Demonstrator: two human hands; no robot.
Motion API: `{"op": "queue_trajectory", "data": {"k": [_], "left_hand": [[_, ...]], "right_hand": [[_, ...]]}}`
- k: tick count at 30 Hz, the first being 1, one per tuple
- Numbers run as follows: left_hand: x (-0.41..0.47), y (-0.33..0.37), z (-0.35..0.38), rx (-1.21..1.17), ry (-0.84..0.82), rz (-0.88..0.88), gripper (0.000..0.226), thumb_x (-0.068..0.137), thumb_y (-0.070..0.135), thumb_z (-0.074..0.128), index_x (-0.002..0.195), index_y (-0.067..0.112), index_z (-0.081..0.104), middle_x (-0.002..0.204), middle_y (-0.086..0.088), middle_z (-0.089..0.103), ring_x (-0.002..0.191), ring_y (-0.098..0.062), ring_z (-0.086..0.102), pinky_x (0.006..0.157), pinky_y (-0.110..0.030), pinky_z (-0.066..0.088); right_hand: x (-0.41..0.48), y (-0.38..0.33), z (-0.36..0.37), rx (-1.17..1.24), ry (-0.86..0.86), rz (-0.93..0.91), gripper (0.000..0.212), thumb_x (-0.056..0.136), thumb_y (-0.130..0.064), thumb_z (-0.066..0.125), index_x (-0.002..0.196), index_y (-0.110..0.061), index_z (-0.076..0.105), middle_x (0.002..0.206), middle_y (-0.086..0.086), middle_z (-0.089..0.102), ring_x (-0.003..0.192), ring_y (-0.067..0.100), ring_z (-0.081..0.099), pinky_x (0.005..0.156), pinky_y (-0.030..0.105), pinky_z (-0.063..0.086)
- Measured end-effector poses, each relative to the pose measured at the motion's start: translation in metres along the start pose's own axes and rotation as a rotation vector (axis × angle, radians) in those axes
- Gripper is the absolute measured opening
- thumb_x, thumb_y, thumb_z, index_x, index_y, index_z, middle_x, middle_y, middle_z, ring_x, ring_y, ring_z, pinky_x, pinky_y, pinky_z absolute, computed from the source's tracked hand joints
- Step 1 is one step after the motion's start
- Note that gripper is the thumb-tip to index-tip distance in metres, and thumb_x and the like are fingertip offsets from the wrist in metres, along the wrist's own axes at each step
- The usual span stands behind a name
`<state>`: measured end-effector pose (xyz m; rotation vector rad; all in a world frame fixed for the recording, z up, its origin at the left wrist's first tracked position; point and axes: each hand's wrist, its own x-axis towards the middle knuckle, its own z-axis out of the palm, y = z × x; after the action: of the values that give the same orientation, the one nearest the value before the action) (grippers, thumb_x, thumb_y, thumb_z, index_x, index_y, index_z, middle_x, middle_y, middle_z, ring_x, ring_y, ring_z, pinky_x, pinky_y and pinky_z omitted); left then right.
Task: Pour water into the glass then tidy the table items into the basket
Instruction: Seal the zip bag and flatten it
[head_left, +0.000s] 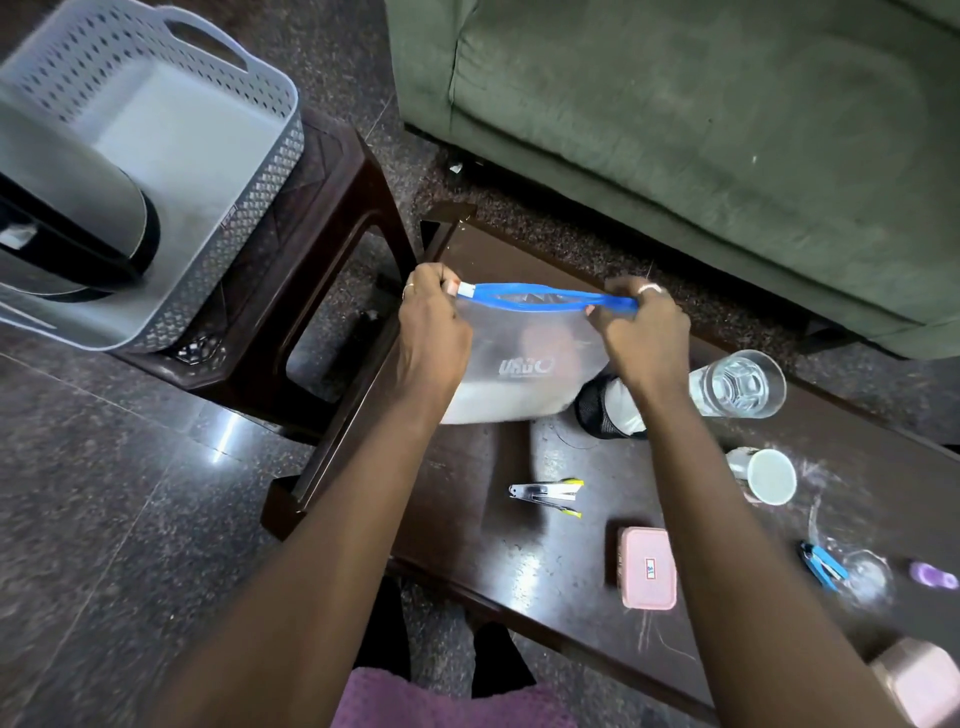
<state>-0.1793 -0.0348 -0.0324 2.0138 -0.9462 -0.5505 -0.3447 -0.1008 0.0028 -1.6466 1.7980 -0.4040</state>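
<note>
Two hands hold the translucent zip pouch (524, 358) above the left end of the dark surface (545, 561). My left hand (434, 332) and right hand (641, 332) each have fingers (436, 280) curled, pinching one end of its blue zip strip (545, 299). Its long axis runs left to right, mouth upward. White lettering on it shows mirrored, unreadable. The water-filled glass (737, 384) stands just to its right.

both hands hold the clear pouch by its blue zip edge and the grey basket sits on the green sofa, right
Not quite. In the head view the grey basket sits on the dark stool, not on the green sofa. The rest stands: the left hand and right hand hold the clear pouch by its blue zip edge.
</note>
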Motion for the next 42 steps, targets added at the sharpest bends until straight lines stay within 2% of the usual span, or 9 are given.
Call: {"op": "queue_trajectory", "data": {"k": [2, 6, 12, 21, 29, 32, 35, 39, 42], "left_hand": [[-0.001, 0.002, 0.000, -0.008, 0.014, -0.002, 0.021, 0.088, -0.006, 0.034, 0.092, 0.010, 0.047, 0.093, -0.001, 0.046, 0.082, -0.016, 0.040, 0.067, -0.018, 0.022], [-0.003, 0.005, 0.001, -0.033, 0.000, -0.002, 0.017, 0.089, -0.003, 0.037, 0.095, 0.005, 0.050, 0.092, 0.001, 0.048, 0.082, -0.017, 0.041, 0.065, -0.018, 0.022], [-0.004, 0.008, 0.001, -0.047, 0.010, 0.050, 0.014, 0.087, -0.001, 0.040, 0.095, 0.003, 0.052, 0.089, -0.001, 0.051, 0.080, -0.016, 0.043, 0.064, -0.017, 0.023], [-0.008, 0.008, 0.005, -0.014, 0.107, 0.026, 0.026, 0.080, -0.011, 0.032, 0.089, 0.007, 0.048, 0.086, -0.001, 0.047, 0.076, -0.018, 0.040, 0.064, -0.019, 0.021], [0.009, 0.004, -0.017, 0.044, 0.161, -0.038, 0.018, 0.086, -0.006, 0.037, 0.094, 0.000, 0.052, 0.094, -0.019, 0.060, 0.084, -0.029, 0.051, 0.069, -0.032, 0.029], [0.012, 0.003, -0.017, 0.075, 0.111, -0.024, 0.017, 0.090, -0.002, 0.038, 0.098, 0.001, 0.053, 0.098, -0.020, 0.061, 0.085, -0.028, 0.051, 0.066, -0.029, 0.026], [0.014, 0.002, -0.015, 0.095, 0.069, -0.039, 0.017, 0.092, 0.002, 0.038, 0.100, 0.005, 0.053, 0.099, -0.018, 0.062, 0.083, -0.023, 0.048, 0.063, -0.025, 0.023], [0.029, -0.008, -0.019, -0.120, -0.048, -0.276, 0.020, 0.095, 0.011, 0.036, 0.089, 0.013, 0.054, 0.096, -0.016, 0.062, 0.092, -0.034, 0.058, 0.078, -0.037, 0.047], [0.035, -0.005, -0.024, -0.540, -0.144, -0.497, 0.029, 0.099, 0.008, 0.033, 0.075, 0.016, 0.048, 0.079, -0.008, 0.054, 0.072, -0.023, 0.058, 0.072, -0.037, 0.055]], "right_hand": [[-0.008, -0.014, 0.010, -0.165, 0.037, -0.237, 0.033, 0.082, -0.024, 0.064, 0.114, -0.019, 0.064, 0.132, 0.003, 0.054, 0.128, 0.024, 0.040, 0.113, 0.045, 0.020], [-0.019, -0.044, 0.037, -0.261, -0.161, -0.515, 0.036, 0.088, -0.034, 0.057, 0.123, -0.026, 0.059, 0.136, -0.005, 0.052, 0.134, 0.018, 0.034, 0.111, 0.054, 0.003], [-0.019, -0.053, 0.051, -0.164, -0.066, -0.522, 0.018, 0.087, -0.024, 0.059, 0.102, -0.022, 0.069, 0.103, -0.001, 0.071, 0.110, 0.019, 0.055, 0.106, 0.055, 0.015], [-0.012, -0.042, 0.030, -0.221, -0.060, -0.492, 0.016, 0.084, -0.021, 0.062, 0.094, -0.018, 0.073, 0.096, 0.009, 0.074, 0.095, 0.031, 0.064, 0.085, 0.037, 0.047], [0.012, -0.001, -0.020, -0.222, -0.125, -0.234, 0.014, 0.080, -0.021, 0.067, 0.092, -0.020, 0.074, 0.097, 0.010, 0.073, 0.095, 0.028, 0.064, 0.086, 0.041, 0.050], [0.017, 0.011, -0.030, -0.177, -0.132, -0.209, 0.011, 0.079, -0.017, 0.070, 0.089, -0.016, 0.075, 0.090, 0.007, 0.074, 0.087, 0.019, 0.065, 0.084, 0.029, 0.049], [0.017, 0.019, -0.031, 0.004, -0.157, -0.187, 0.008, 0.079, -0.013, 0.069, 0.077, -0.020, 0.073, 0.069, -0.011, 0.067, 0.064, -0.006, 0.056, 0.063, 0.006, 0.038], [0.003, 0.028, -0.015, 0.847, -0.444, 0.038, 0.020, 0.076, -0.010, 0.066, 0.091, -0.021, 0.057, 0.072, -0.005, 0.071, 0.068, 0.009, 0.065, 0.064, 0.023, 0.052], [-0.008, 0.040, 0.012, 0.930, -0.511, 0.094, 0.030, 0.080, 0.004, 0.058, 0.101, -0.015, 0.049, 0.077, -0.001, 0.076, 0.075, 0.009, 0.070, 0.071, 0.023, 0.056]]}}
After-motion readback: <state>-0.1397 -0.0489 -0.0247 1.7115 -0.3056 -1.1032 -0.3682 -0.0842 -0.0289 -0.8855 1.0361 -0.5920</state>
